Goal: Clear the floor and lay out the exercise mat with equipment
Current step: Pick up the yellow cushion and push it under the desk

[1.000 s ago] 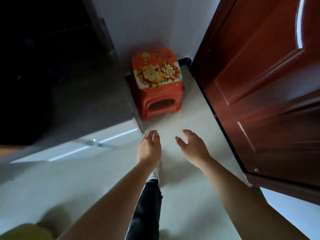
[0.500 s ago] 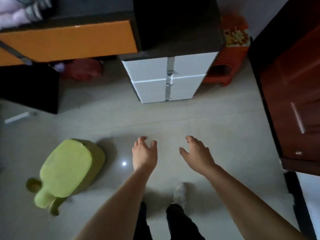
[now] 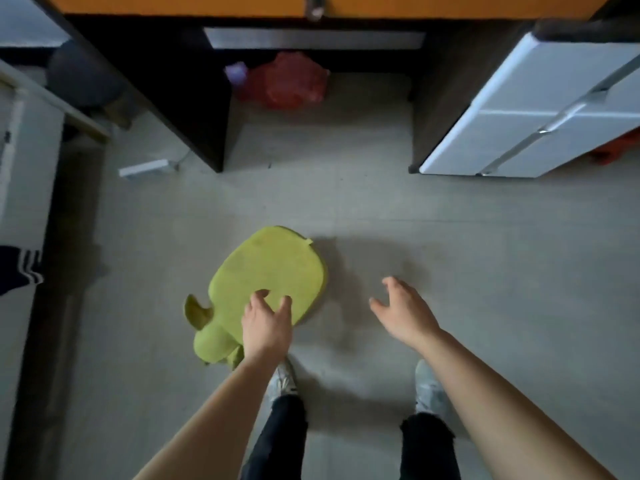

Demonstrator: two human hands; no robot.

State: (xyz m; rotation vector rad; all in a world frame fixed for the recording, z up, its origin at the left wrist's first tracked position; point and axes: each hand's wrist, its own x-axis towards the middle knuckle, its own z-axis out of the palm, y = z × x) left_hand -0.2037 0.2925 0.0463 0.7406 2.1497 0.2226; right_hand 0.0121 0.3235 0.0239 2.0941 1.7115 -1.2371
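Hovering at the near edge of the soft lime-green plush cushion with stubby animal-like flaps (image 3: 270, 268), the left hand (image 3: 266, 327) has its fingers spread and lightly bent, gripping nothing; whether the fingertips touch the fabric I cannot tell. The cushion lies flat on the pale tiled floor (image 3: 450, 254), under and just beyond that hand, its flaps at the hand's left. The right hand (image 3: 403, 313) hangs well to the right, apart from the cushion, fingers splayed and holding nothing.

Clearing this cushion looks like the step in hand. It is probably floppy, so I would slip the left fingers under the near rim with the thumb on top, bring the right hand across to the cushion's right edge, and lift with both.

Counted from the left:
- one white power strip (image 3: 145, 168), far beyond and left of the left hand
- one cushion
- one crumpled red plastic bag (image 3: 287, 81), far beyond the hands
- two pale shoes (image 3: 282, 377), behind the hands
- one white drawer cabinet (image 3: 540, 116), beyond and right of the right hand

No exercise mat or equipment shows
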